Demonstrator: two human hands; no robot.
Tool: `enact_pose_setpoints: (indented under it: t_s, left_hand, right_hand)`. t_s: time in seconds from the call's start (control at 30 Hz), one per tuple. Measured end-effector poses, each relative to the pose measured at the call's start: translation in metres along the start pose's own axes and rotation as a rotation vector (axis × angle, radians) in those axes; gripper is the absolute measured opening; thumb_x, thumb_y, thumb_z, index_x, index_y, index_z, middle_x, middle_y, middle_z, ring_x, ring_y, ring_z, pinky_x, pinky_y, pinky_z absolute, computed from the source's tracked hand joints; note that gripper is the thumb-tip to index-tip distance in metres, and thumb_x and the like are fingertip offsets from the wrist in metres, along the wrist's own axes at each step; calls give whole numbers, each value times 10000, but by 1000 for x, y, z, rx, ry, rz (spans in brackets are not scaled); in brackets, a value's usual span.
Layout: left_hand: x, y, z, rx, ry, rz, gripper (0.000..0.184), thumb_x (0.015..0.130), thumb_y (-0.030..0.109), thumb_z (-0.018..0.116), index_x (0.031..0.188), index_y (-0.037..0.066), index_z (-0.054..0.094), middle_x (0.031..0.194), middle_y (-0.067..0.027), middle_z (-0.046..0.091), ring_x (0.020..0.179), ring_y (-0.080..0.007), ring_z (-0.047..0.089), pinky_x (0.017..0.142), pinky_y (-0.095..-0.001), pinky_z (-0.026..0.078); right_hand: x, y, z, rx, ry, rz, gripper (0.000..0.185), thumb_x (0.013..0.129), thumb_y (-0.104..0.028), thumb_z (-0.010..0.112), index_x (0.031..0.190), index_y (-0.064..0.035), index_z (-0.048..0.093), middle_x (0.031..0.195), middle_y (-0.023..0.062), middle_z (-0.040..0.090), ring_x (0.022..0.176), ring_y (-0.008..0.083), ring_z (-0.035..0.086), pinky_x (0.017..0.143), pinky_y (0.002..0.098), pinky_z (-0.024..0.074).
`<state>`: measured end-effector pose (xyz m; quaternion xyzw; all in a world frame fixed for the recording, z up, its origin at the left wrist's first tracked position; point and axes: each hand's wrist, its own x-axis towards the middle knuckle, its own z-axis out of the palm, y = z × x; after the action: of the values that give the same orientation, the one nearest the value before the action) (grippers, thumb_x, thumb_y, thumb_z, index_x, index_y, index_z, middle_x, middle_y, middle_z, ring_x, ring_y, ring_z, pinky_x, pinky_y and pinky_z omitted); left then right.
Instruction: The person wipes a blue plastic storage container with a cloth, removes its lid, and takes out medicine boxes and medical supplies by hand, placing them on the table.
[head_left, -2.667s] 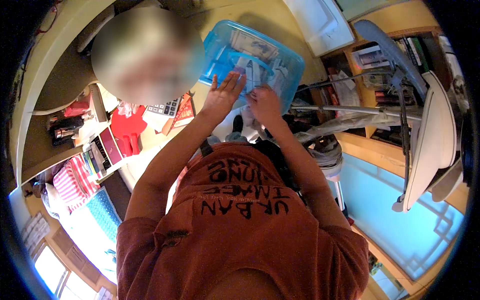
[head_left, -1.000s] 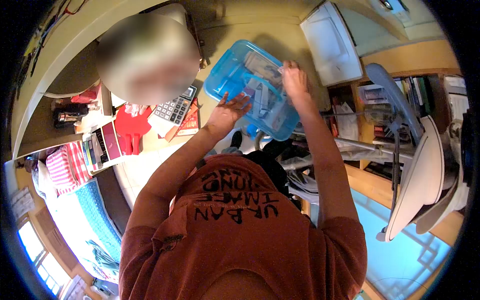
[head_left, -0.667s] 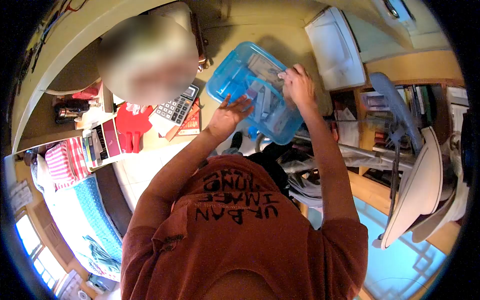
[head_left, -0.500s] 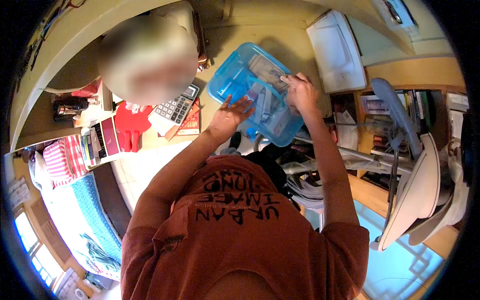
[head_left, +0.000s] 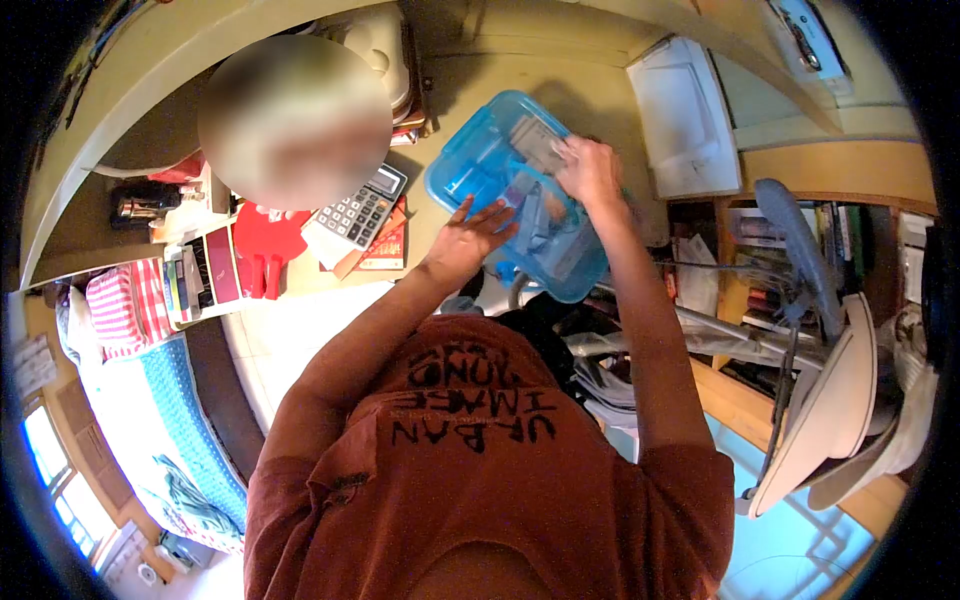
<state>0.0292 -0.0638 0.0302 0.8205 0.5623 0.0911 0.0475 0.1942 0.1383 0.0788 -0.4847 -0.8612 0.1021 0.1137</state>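
Observation:
A translucent blue plastic box (head_left: 458,165) with a blue band across it rests tilted in front of me, several papers and small items showing inside. My left hand (head_left: 475,238) lies against its near left side, fingers spread and stretched out. Over the right side of the box is my right hand (head_left: 592,172), its fingers bent down beside a pale printed paper (head_left: 537,142). What those fingers hold, if anything, is hidden.
Left of the box lie a grey calculator (head_left: 362,208) and a red cut-out (head_left: 268,240). A white panel (head_left: 685,118) leans at the back right. On the right, a fan-like stand (head_left: 800,250) and a pale hat (head_left: 825,410) stand before bookshelves.
My right hand has shifted slightly left over the box, its fingers now lower by the paper. The view has moved a little; my left hand stays at the box's side.

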Motion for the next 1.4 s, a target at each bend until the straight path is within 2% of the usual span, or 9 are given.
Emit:
enact_pose_setpoints:
  t_s: [0.2,0.33,0.57,0.73,0.97,1.03,1.2,1.33,1.4]
  left_hand:
    - [-2,0,2,-48,-9,-11,535,869,136,465,1397,221,448,1499,-28,387,1422,-188,297,1192,-479,140]
    - [1,1,1,13,-29,-15,526,868,138,463,1389,213,455,1490,-34,401,1415,-190,313,1192,-477,142]
    - [3,3,-5,-22,-73,-32,551,843,135,477,1388,212,457,1492,-21,403,1405,-179,331,1192,-476,139]
    - [1,3,-3,9,-82,-32,542,846,145,463,1384,211,463,1506,3,386,1404,-170,332,1193,-469,137]
    - [7,7,-6,-22,-57,-82,529,853,140,443,1377,204,478,1509,4,385,1411,-168,320,1188,-462,165]
    - [4,8,-6,-35,-67,-95,518,854,140,443,1366,203,492,1503,1,394,1410,-168,323,1186,-463,174]
    - [6,8,-11,-104,-34,-99,503,843,132,472,1339,194,526,1481,-11,428,1402,-173,342,1177,-469,203]
    - [8,7,-10,-111,-36,-96,500,842,135,477,1336,196,528,1483,-10,424,1406,-171,334,1176,-469,204]
    - [6,7,-6,-74,-9,-88,493,845,138,473,1330,200,531,1484,-7,423,1409,-168,327,1178,-470,199]
  right_hand:
    - [-38,20,-38,-17,-76,72,199,709,-190,700,900,-139,721,818,175,663,750,376,648,651,451,514]
    - [-23,18,5,44,148,-73,151,756,-146,669,894,-130,728,819,169,670,721,373,652,670,446,522]
    - [44,-22,32,73,73,-102,140,833,-191,640,908,-111,726,840,198,680,755,376,672,670,472,534]
    - [74,-71,33,103,114,-159,171,668,-30,664,830,-38,717,782,194,676,771,355,673,716,433,533]
    - [86,-39,61,290,30,-499,292,602,-62,695,889,-109,720,900,117,668,872,319,655,733,403,529]
    - [79,-42,46,87,-99,-261,363,562,-71,718,915,-156,720,994,95,638,907,324,642,731,405,527]
    - [71,-69,48,59,86,-202,312,624,-66,732,919,-166,714,986,113,613,909,344,639,747,430,523]
    - [72,-73,33,35,12,-268,327,627,-50,726,933,-165,719,986,108,605,915,337,636,738,421,523]
    - [61,-73,12,38,-293,-389,350,613,-85,756,952,-161,716,995,94,603,915,329,633,739,414,524]
